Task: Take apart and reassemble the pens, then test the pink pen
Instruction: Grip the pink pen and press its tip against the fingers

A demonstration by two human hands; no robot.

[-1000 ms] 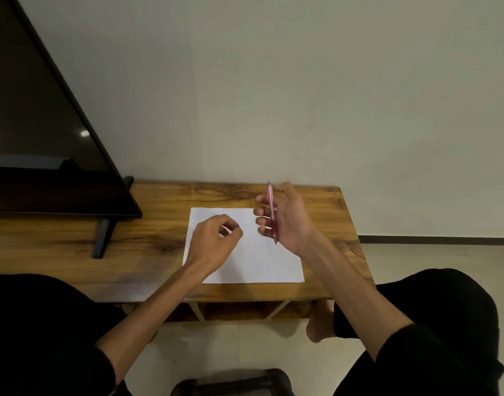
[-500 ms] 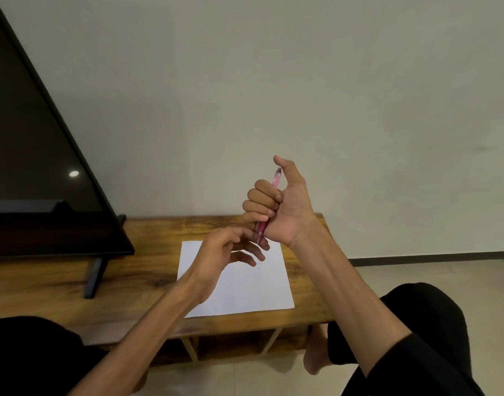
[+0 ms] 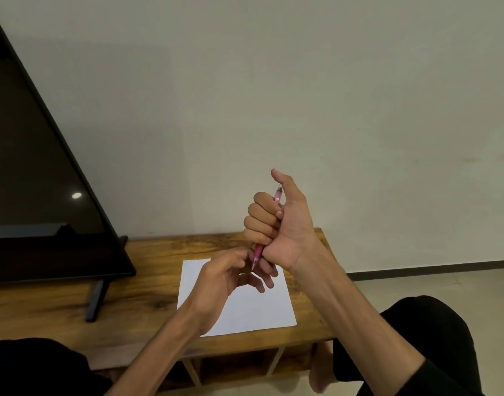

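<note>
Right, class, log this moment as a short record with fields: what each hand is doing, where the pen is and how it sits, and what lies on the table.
right hand: fingers curled round the pink pen, thumb up
pink pen: near upright, tip down, raised above the paper
left hand: fingertips at the pen's lower tip; whether they pinch it cannot be told
paper: white sheet flat on the table, no marks visible
table: wooden, also carries the TV
TV: dark screen, at left
</note>
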